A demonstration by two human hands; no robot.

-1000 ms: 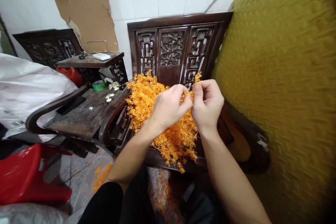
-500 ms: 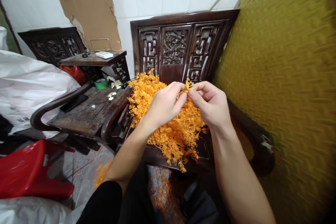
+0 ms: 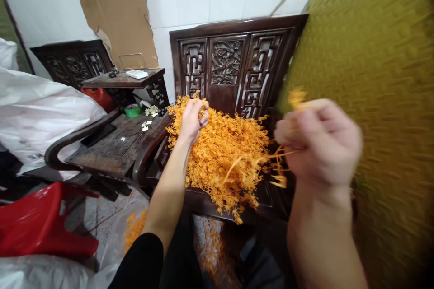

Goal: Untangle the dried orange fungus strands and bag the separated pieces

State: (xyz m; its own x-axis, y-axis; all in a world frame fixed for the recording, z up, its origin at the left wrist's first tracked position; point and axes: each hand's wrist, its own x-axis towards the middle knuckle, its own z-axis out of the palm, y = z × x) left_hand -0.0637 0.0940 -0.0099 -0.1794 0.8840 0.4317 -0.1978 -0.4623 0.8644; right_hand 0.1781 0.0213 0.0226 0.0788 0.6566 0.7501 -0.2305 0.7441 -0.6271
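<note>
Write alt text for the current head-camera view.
A person's blurred right hand holds thin frilly orange strands; the curled left hand is before a frilly orange pile on a dark carved wooden chair. At right: a textured yellow mat.

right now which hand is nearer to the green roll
Left. The left hand is at the upper left of the orange pile, right of the green roll; the right hand is farther right, before the yellow mat.
</note>
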